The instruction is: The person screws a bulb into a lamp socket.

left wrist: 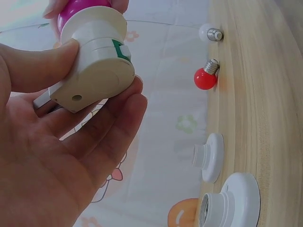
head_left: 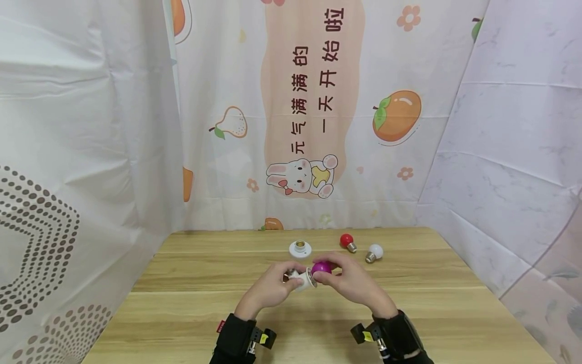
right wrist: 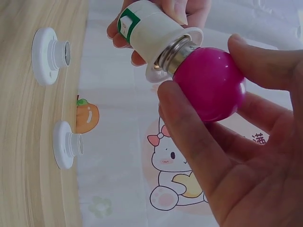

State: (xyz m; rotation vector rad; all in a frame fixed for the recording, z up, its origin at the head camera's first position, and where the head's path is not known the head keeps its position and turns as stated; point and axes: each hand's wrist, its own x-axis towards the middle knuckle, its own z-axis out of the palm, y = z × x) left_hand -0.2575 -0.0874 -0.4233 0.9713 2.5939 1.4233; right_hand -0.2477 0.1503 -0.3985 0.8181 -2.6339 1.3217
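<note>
My left hand [head_left: 269, 286] holds a white plug-in lamp socket [left wrist: 102, 71] with a green-framed switch [right wrist: 127, 24]. Metal prongs [left wrist: 43, 100] stick out of the socket's end beside the palm. Between thumb and fingers, my right hand [head_left: 356, 284] grips a magenta light bulb [right wrist: 210, 85]. The bulb's silver screw base [right wrist: 177, 56] sits tilted at the socket's mouth, with most of its thread showing. Both hands are raised over the table's middle.
A red bulb [head_left: 347, 241] and a white bulb [head_left: 375, 251] lie on the wooden table [head_left: 218, 323] beyond my right hand. Behind my hands stands a round white lamp holder [head_left: 300, 248]; a second white holder [left wrist: 239, 201] shows in the wrist views. Curtains hang around the table.
</note>
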